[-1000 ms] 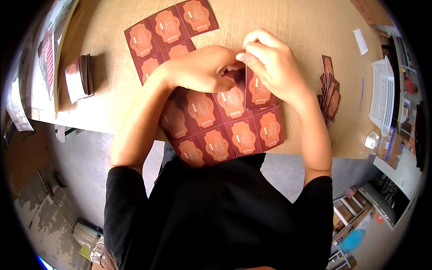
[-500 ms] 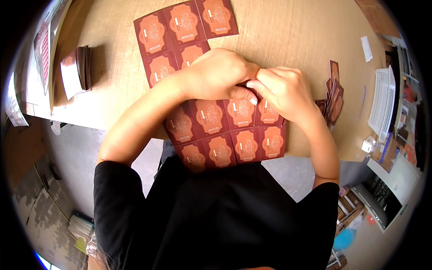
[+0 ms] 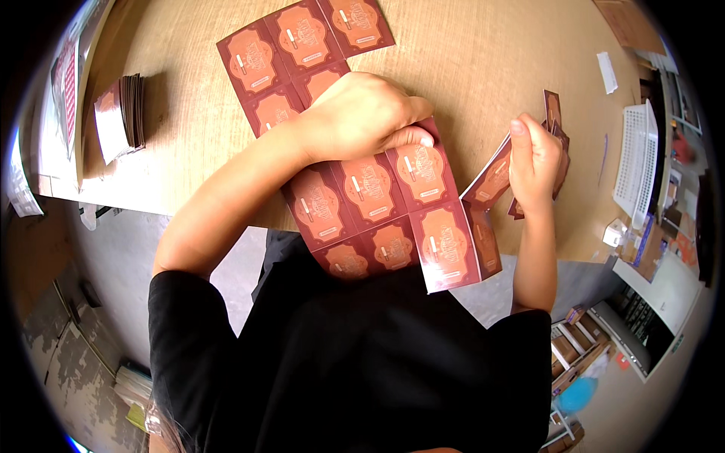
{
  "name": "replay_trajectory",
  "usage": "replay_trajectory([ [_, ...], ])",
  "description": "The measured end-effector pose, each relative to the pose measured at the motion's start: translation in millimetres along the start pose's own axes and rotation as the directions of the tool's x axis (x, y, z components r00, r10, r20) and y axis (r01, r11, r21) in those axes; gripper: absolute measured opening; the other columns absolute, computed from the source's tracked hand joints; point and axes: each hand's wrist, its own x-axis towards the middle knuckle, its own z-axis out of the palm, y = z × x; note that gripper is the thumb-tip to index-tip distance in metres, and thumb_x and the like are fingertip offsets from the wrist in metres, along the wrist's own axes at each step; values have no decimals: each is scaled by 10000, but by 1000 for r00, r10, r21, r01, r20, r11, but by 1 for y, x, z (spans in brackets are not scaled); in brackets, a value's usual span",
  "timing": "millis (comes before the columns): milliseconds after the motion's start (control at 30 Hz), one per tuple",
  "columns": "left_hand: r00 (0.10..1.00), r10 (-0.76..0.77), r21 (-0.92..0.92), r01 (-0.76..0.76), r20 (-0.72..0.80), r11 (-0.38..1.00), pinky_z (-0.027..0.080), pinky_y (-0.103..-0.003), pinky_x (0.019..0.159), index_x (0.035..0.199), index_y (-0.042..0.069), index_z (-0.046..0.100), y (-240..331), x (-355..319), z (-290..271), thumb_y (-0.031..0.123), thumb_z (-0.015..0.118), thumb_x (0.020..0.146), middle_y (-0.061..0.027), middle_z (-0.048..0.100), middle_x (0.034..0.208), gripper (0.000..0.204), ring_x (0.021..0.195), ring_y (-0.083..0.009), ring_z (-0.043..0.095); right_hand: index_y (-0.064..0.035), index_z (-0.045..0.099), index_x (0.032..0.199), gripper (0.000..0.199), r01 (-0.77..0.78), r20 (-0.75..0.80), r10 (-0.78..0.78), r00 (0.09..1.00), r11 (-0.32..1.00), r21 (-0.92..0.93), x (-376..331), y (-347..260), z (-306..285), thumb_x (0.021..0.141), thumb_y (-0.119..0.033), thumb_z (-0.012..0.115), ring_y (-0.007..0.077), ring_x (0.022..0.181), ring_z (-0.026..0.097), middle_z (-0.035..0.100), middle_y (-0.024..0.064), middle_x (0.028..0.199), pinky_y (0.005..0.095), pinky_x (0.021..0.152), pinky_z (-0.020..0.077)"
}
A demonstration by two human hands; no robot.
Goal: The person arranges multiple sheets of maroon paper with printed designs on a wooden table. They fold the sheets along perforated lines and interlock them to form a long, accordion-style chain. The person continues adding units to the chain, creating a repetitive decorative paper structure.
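Card sheet (image 3: 368,190) under curled left hand (image 3: 368,115)

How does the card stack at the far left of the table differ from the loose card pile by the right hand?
The card stack is squared up, while the loose card pile is uneven, its cards askew.
The stack has a whitish glare on one face; the pile shows orange printing.
The stack stands apart from both hands; the pile is partly hidden behind the right hand.
Both consist of dark reddish-brown cards on the wooden table.

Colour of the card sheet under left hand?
Card sheet: dark red with a repeating orange pattern, best seen in the head view.
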Motion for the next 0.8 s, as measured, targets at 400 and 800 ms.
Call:
replay_trajectory([
  [400,998,-1,144,-8,61,990,451,-370,559,809,55,564,6,-1,4,321,577,791,-102,534,635,267,640,-280,565,-6,439,690,306,-70,-106,73,992,997,36,4,21,-28,928,-195,470,22,570,304,333,-58,606,200,488,284],
  [800,999,-24,165,19,25,986,453,-372,569,838,53,552,4,0,8,307,575,787,-93,537,651,260,658,-281,568,-90,400,615,388,-75,-352,318,880,827,558,30,51,-7,937,-303,440,42,474,294,343,-45,541,203,425,231],
])
